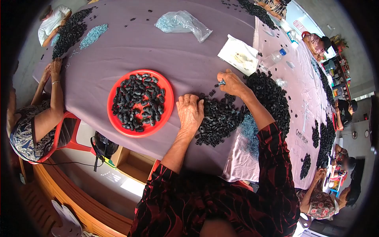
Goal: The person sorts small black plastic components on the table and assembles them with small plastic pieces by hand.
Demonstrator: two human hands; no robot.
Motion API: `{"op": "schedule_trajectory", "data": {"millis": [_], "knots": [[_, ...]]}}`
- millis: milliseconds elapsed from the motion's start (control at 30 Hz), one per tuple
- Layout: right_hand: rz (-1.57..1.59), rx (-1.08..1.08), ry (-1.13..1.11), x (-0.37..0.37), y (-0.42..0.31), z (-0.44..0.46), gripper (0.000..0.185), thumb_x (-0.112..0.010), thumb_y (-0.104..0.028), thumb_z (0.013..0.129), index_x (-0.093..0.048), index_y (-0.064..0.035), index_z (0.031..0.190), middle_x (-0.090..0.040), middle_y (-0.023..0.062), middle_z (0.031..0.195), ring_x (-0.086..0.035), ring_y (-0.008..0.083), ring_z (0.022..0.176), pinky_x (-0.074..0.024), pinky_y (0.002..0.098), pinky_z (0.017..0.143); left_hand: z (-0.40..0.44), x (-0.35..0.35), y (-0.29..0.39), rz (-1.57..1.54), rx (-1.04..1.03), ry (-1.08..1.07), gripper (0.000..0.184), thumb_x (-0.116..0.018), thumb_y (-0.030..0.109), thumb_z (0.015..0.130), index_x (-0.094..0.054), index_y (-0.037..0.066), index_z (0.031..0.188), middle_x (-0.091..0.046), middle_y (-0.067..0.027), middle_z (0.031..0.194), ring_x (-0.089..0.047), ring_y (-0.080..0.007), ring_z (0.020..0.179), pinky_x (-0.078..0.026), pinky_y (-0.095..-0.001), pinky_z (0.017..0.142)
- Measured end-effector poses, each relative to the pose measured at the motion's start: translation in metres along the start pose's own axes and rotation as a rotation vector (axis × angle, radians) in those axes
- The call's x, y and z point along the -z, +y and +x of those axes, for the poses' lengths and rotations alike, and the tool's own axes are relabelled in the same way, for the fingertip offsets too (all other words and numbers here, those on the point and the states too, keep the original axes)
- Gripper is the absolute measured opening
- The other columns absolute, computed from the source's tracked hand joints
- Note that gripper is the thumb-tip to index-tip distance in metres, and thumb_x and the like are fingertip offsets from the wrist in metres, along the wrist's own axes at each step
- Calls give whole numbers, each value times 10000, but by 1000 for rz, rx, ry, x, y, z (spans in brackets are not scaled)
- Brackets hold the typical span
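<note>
The right hand (233, 84) has its thumb and first fingers pinched together on a small blue piece (221, 82), just above the cloth. The left hand (190, 111) lies back up, fingers bent and close together, beside the loose pile of small black plastic pieces (216, 123); I can't tell whether anything is under those fingertips. That pile spreads between the 2 forearms, and a second, larger black heap (275, 94) sits beyond the right forearm. Next to them is a scatter of tiny pale-blue pieces (248, 133).

On the left hand's other side stands a round red plastic tray (170, 105), holding many ribbed black oval pieces (136, 93). Farther out on the purple cloth (94, 63) are a crumpled clear plastic bag (182, 23) and a white sheet (227, 50) with some pale thing on it, hard to make out. Near the sheet is a clear bottle with a blue cap (272, 59). Across at the left, another person's hands (56, 68) reach to a black heap (71, 33).
</note>
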State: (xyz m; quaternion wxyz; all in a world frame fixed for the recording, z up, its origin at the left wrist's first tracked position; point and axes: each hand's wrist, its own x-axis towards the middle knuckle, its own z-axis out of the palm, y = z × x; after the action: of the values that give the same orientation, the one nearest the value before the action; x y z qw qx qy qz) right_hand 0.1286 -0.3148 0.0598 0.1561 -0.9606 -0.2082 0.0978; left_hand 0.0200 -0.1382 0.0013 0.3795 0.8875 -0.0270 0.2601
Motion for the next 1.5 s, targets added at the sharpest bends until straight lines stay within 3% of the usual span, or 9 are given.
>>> {"op": "schedule_trajectory", "data": {"millis": [267,333,633,833,1000,1267,1300,1367,1500], "knots": [[-22,-32,59,-12,3,3,270,-602,83,659,-464,-28,862,-440,154,895,-527,362,842,-441,429,738,-1,1,0,-2,23,-23,143,-631,159,763,-582,40,826,-558,-96,863,-488,-285,845,-373,-392,739],[-48,-53,96,-12,1,4,204,-536,104,666,-473,-8,825,-457,240,971,-547,400,846,-456,450,729,0,1,0,-4,23,-31,142,-633,153,760,-583,37,825,-560,-97,859,-489,-286,845,-374,-394,738],[59,59,185,-14,16,9,164,-538,102,627,-498,-16,733,-532,173,728,-535,343,811,-438,409,699,2,2,1,-9,1,2,126,-635,144,757,-577,39,798,-554,-100,832,-493,-285,831,-378,-395,720],[66,-38,229,-21,19,12,137,-544,79,642,-514,-24,727,-529,163,727,-531,345,803,-447,414,703,0,2,0,0,3,-16,124,-630,150,762,-576,43,790,-554,-97,825,-492,-286,817,-377,-395,713],[500,-227,126,-2,21,-6,140,-598,1,693,-519,-36,802,-536,57,743,-516,113,496,-421,297,403,3,0,-3,-7,-35,6,126,-624,148,763,-576,36,793,-552,-108,819,-490,-294,812,-374,-398,704],[600,-167,-29,25,-7,-131,138,-489,50,715,-496,-48,813,-465,-25,724,-432,27,532,-386,197,396,2,-1,-5,41,-66,-8,132,-619,158,768,-572,36,781,-565,-125,821,-507,-305,813,-388,-410,696],[563,-212,-47,25,-12,-147,135,-494,20,712,-508,-50,826,-486,21,672,-507,108,546,-418,257,450,1,-1,-6,39,-69,-9,132,-619,158,768,-572,36,781,-565,-125,821,-507,-305,813,-388,-410,696],[204,180,176,3,1,-172,186,-501,41,692,-505,-53,852,-499,89,729,-566,224,687,-462,309,563,1,-2,-7,41,-77,-7,129,-623,154,762,-572,38,785,-567,-121,826,-507,-301,810,-388,-409,694],[138,-35,64,-10,-1,-211,177,-539,45,715,-497,-26,871,-499,100,809,-526,268,765,-438,351,656,1,-4,-7,49,-95,35,119,-626,148,756,-573,46,783,-566,-111,823,-506,-294,811,-386,-403,697]]}}
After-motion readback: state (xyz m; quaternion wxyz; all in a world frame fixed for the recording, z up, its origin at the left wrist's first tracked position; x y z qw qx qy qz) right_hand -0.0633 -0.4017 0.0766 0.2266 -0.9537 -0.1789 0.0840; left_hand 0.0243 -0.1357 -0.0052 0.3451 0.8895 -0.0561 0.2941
